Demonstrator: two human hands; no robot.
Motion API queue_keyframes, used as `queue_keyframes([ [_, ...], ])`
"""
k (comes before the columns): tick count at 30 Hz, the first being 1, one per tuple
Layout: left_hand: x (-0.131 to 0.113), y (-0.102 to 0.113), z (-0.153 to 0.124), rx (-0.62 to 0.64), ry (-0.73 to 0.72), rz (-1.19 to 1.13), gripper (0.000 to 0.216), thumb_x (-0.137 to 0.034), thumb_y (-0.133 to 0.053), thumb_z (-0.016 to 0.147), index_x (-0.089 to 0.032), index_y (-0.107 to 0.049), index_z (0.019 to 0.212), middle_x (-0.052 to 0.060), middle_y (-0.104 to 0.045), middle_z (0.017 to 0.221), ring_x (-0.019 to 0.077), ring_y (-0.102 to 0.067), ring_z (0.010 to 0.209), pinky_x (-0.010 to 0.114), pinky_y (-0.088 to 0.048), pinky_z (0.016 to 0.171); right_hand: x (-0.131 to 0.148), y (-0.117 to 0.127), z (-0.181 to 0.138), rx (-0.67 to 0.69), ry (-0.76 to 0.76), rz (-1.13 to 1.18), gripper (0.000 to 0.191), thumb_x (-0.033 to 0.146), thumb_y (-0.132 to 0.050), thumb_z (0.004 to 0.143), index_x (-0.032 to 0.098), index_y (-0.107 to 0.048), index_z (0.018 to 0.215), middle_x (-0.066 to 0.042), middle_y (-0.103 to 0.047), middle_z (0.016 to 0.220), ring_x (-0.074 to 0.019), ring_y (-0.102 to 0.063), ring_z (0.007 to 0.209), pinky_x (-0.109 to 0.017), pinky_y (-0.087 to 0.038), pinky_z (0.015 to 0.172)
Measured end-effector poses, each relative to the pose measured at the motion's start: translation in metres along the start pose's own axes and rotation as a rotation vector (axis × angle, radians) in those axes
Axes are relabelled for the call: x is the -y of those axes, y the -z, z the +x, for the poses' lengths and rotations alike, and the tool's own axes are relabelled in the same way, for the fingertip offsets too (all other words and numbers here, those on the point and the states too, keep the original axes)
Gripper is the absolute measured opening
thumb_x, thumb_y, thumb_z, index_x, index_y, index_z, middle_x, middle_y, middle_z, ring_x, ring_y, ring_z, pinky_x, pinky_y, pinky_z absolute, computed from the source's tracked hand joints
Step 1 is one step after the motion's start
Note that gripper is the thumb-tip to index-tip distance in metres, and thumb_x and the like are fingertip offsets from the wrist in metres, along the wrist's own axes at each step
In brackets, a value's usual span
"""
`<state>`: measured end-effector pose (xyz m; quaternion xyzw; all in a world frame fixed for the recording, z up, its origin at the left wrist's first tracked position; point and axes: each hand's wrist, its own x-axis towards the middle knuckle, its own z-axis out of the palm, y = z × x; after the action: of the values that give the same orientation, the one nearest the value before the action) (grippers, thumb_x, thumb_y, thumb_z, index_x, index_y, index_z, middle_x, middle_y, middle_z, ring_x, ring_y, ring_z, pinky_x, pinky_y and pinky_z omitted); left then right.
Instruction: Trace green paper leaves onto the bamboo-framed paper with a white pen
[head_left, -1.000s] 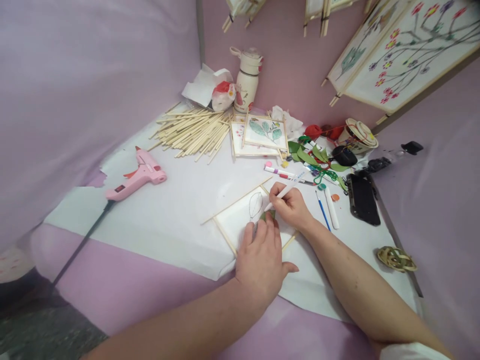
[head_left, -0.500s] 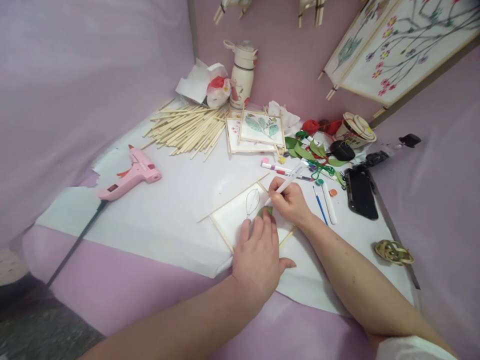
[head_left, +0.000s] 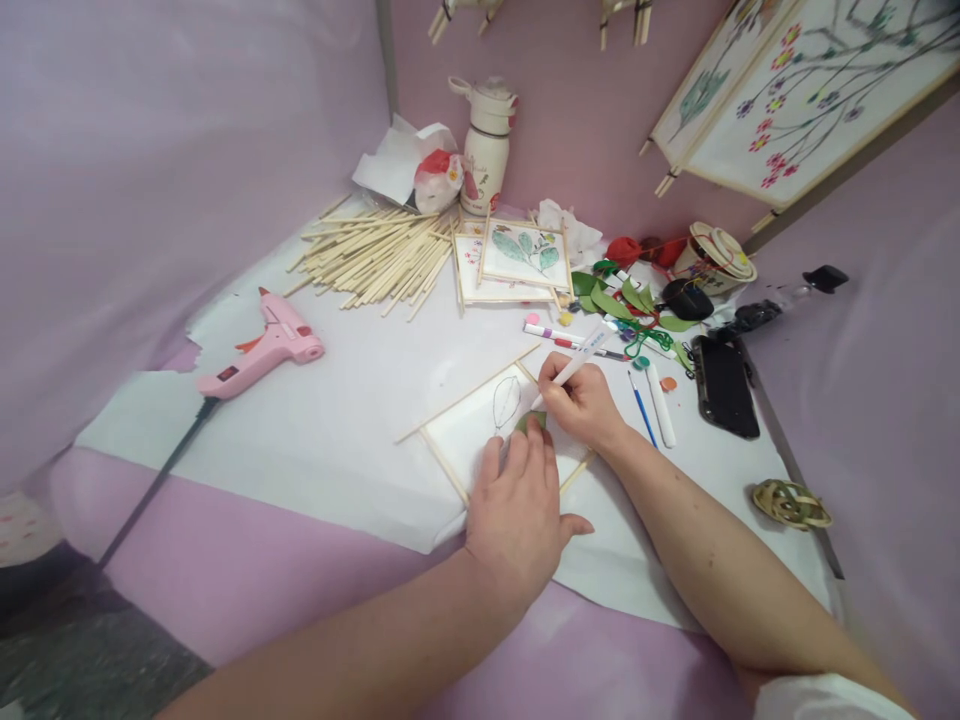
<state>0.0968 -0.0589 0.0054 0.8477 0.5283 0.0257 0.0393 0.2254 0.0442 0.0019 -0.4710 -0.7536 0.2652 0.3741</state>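
A small white panel framed with wooden sticks [head_left: 472, 435] lies on white paper, with a leaf outline [head_left: 506, 400] drawn on it. My left hand [head_left: 521, 510] lies flat on the panel, fingers stretched out, pressing a green leaf cut-out [head_left: 523, 421] under its fingertips. My right hand [head_left: 581, 400] is closed round a white pen [head_left: 579, 363], whose tip touches the panel beside the green leaf.
A pink glue gun [head_left: 262, 345] lies at the left with its cord trailing off the table. A pile of wooden sticks [head_left: 375, 255], finished leaf panels [head_left: 525, 255], a bottle [head_left: 486, 150], markers, green leaves, a black phone [head_left: 721, 385] and a woven ring [head_left: 791, 503] surround the work.
Both hands stay on the panel. The view shifted slightly; the pen tip has barely moved beside the green leaf.
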Motion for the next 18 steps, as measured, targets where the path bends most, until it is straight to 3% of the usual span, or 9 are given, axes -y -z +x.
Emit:
queue_keyframes([
  [7, 0.0003, 0.0010, 0.0001, 0.003, -0.002, 0.009, 0.085, -0.070, -0.047, 0.080, -0.014, -0.039, 0.143, 0.010, -0.040, 0.148, 0.0265, -0.038, 0.124, 0.042, -0.028, 0.107, 0.0002, -0.0022, -0.0009, 0.063, -0.038, 0.101, 0.011, 0.016, -0.046, 0.074, 0.020, -0.047, 0.064, 0.003, -0.047, 0.056, -0.0116, -0.043, 0.055, -0.025, -0.034, 0.053],
  [18, 0.0006, 0.0014, 0.0000, 0.004, -0.006, 0.011, 0.087, -0.070, -0.048, 0.080, -0.011, -0.038, 0.143, 0.010, -0.041, 0.148, 0.0254, -0.038, 0.123, 0.041, -0.029, 0.107, 0.0000, -0.0041, -0.0004, 0.091, -0.011, 0.082, 0.009, 0.014, -0.046, 0.072, 0.019, -0.047, 0.065, 0.005, -0.046, 0.054, -0.0094, -0.040, 0.051, -0.023, -0.031, 0.050],
])
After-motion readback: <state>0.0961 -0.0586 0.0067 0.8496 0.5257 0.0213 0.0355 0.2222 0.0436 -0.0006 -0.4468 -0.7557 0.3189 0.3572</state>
